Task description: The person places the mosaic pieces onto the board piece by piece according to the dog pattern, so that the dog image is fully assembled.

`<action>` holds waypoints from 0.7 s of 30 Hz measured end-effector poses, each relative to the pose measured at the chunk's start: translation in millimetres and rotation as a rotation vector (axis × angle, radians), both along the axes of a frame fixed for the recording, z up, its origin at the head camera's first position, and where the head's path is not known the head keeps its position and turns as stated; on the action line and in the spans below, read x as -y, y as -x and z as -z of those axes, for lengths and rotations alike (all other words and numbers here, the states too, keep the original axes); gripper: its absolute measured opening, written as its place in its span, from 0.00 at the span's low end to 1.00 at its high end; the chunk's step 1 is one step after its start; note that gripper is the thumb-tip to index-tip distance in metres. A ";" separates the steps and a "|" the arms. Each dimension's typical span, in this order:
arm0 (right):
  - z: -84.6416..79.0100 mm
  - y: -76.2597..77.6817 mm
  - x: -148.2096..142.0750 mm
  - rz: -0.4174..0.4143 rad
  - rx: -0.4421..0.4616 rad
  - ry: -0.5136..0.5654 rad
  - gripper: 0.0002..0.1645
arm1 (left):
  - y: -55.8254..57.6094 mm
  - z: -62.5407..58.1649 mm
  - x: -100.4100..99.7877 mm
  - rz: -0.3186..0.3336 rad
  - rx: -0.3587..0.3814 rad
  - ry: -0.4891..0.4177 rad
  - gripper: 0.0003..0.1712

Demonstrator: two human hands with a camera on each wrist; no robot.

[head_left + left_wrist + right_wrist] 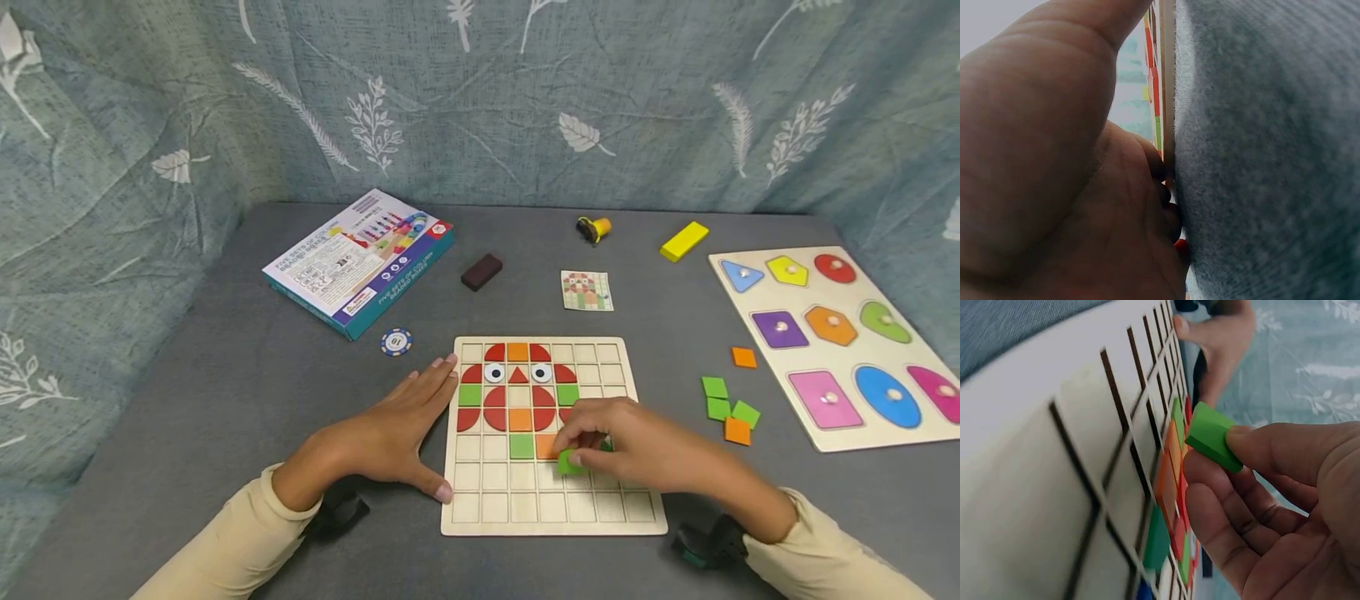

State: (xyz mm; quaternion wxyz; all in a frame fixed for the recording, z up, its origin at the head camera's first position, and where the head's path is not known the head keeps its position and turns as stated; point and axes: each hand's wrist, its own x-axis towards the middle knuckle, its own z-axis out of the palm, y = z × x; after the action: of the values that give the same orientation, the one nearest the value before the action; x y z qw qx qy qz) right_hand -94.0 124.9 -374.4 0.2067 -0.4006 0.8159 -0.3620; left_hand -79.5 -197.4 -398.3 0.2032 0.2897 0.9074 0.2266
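Note:
A wooden grid board (480, 508) lies flat, bearing red curved pieces, orange and green squares and two round eye pieces (494, 372). My left hand (382, 437) rests at its left edge, fingers straight and thumb spread, touching the rim. Between thumb and fingers my right hand (630, 442) pinches a green square tile (1213, 434), tilted and held just above the board's lower middle. An orange square (546, 447) sits in the cell beside that tile. The right hand hides part of the board; a darker green piece (1157, 537) in a cell shows in the right wrist view.
Loose green tiles (715, 387) and orange tiles (738, 431) lie right of the board. Farther right is a shape puzzle (765, 358). Behind are a pattern card (587, 291), yellow block (684, 242), small yellow-black object (594, 229), dark block (482, 272), chip (396, 342) and game box (360, 258).

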 end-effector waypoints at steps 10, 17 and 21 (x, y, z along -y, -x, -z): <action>4.6 -7.4 35.2 -0.018 -0.022 0.024 0.08 | 0.8 0.3 -0.9 0.005 -0.007 -0.013 0.78; 9.1 -10.8 46.6 -0.002 -0.029 0.017 0.09 | 1.4 0.3 -1.0 0.005 -0.011 -0.009 0.78; 10.7 -12.7 48.5 -0.016 -0.081 -0.015 0.09 | 0.4 1.0 -0.2 0.001 0.002 -0.003 0.78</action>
State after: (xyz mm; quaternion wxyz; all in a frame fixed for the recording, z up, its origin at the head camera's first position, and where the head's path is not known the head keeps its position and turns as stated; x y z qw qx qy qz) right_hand -81.3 76.4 -385.1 0.1794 -0.4200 0.8231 -0.3376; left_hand -80.0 -197.2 -399.3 0.2036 0.2901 0.9069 0.2280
